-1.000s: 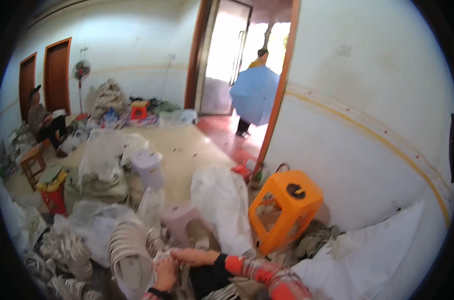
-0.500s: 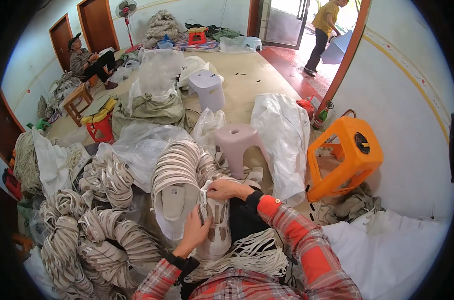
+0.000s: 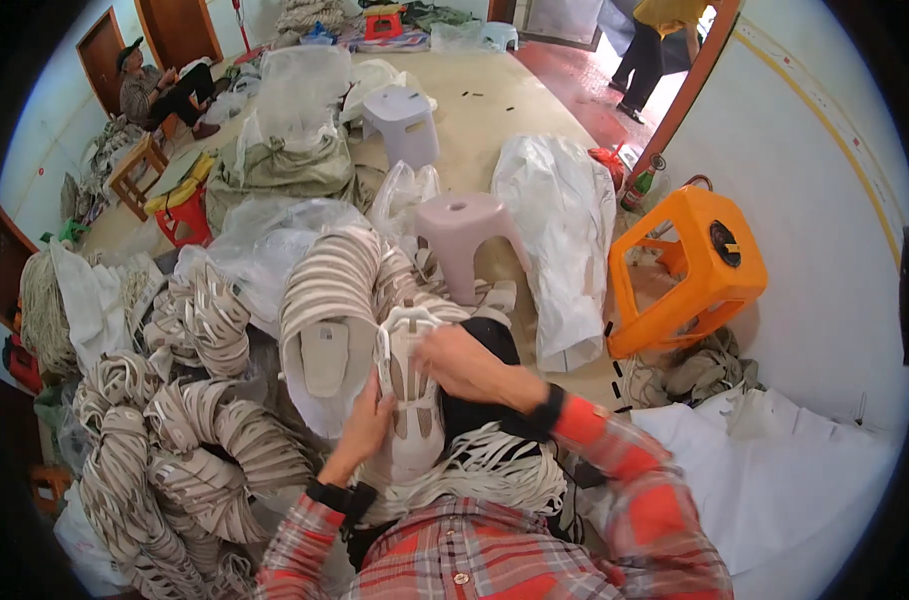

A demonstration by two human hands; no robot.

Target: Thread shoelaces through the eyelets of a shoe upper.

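A beige and white shoe upper lies over my lap, its rounded toe toward me and its collar away from me. My left hand grips its left edge, thumb up along the side. Over the lacing area's right side is my right hand, fingers curled in and blurred; what they pinch is hidden. A bundle of flat whitish laces rests across my lap. Just beyond my left hand stands a long nested stack of similar uppers, with a pale insole-shaped piece in its near end.
Coiled stacks of uppers pile up at left. A pinkish stool stands ahead, a white sack beside it. An orange stool is at right. One person sits far left; another stands in the doorway.
My right hand has moved from the shoe upper's collar end toward the right and nearer me. My left hand still holds the left edge. The view has tipped downward.
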